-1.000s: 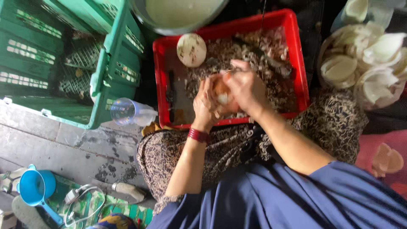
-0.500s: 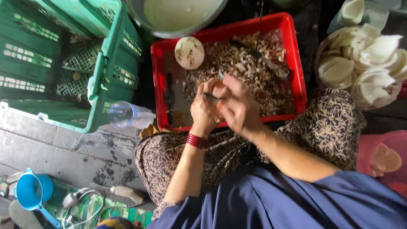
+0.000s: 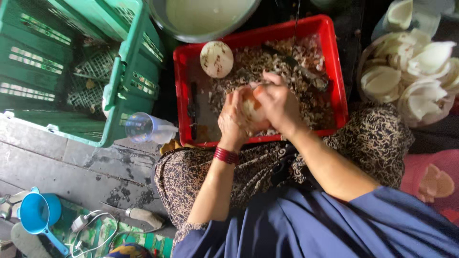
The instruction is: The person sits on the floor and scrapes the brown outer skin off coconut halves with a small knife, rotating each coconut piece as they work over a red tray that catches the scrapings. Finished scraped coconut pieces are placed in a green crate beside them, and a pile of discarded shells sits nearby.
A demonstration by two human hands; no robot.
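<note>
A coconut piece (image 3: 252, 108) is gripped over the red tray (image 3: 334, 71) by the closed left hand (image 3: 234, 119) and right hand (image 3: 277, 102); any slip could nick 1 finger.

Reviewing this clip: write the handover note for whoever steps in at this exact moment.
Left hand cups a pale coconut piece over the red tray.
Right hand grips the same piece from the other side; no tool is visible in it.
One peeled round piece lies in the tray's far left corner among brown peelings; a dark knife lies along the tray's left side.
Done: a heap of white pieces to the right.
Left: the piece in hand looks unfinished.
</note>
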